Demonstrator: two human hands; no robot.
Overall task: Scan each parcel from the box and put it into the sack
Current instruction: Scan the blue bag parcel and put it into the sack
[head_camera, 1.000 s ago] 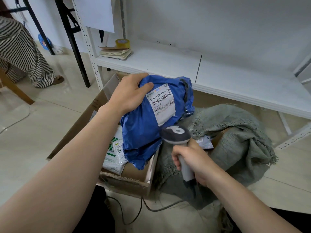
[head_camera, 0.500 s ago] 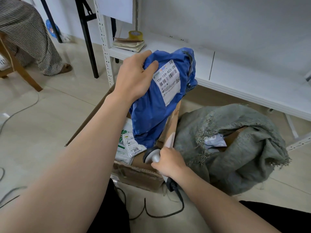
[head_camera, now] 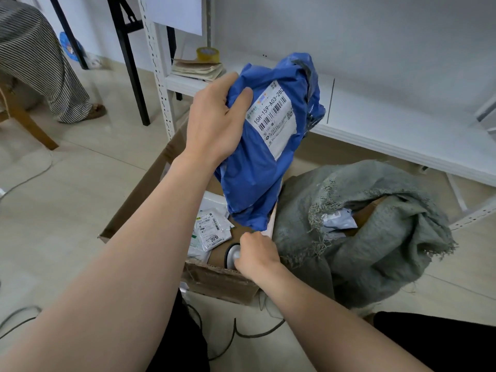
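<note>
Parcel [head_camera: 255, 178] in left hand [head_camera: 214, 124] (scanner [head_camera: 231, 255] right)

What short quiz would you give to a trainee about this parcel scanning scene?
1. True or false: the blue parcel already lies in the sack.
2. Which hand grips the scanner? A: left. B: right.
3. Fill in: on the shelf, a roll of ___ sits on a stack of papers.
Key: 1 false, the left hand holds it above the box; 2 B, the right hand; 3 tape.
</note>
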